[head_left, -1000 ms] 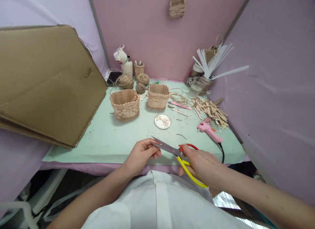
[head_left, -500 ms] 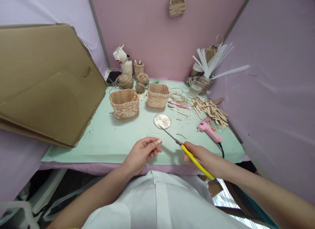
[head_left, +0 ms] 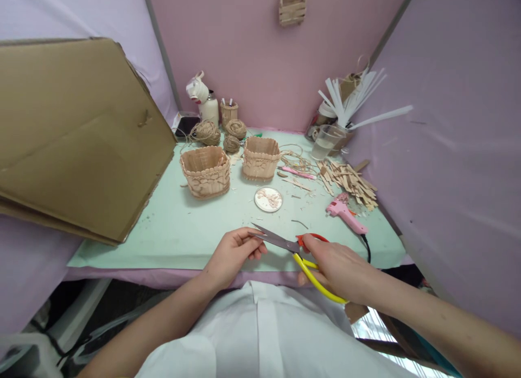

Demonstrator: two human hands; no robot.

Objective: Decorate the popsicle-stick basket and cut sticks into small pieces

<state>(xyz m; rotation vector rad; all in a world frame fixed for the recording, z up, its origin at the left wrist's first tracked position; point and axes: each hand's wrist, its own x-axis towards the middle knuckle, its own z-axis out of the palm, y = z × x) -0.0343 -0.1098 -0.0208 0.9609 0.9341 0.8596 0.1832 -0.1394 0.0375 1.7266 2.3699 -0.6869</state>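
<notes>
My right hand (head_left: 331, 264) is wrapped round the red and yellow handles of the scissors (head_left: 280, 241), whose blades are parted and point left. The blade tips reach the fingertips of my left hand (head_left: 236, 252). That hand is pinched on a small pale piece, mostly hidden now behind the blades. Just beyond the blades lies a round white dish (head_left: 268, 199) with small pinkish-tan pieces in it. Two woven-looking wooden baskets stand farther back, one on the left (head_left: 206, 180) and one near the middle (head_left: 260, 164).
A pink glue gun (head_left: 348, 216) and a pile of wooden sticks (head_left: 352, 185) lie on the right. Twine balls (head_left: 207, 133) sit behind the baskets. A large cardboard sheet (head_left: 81, 139) leans at left. White strips and a clear cup (head_left: 325, 142) stand back right.
The scissors have opened and turned, and their blades have moved from over the dish's near edge to my left fingertips. My left hand has hardly moved.
</notes>
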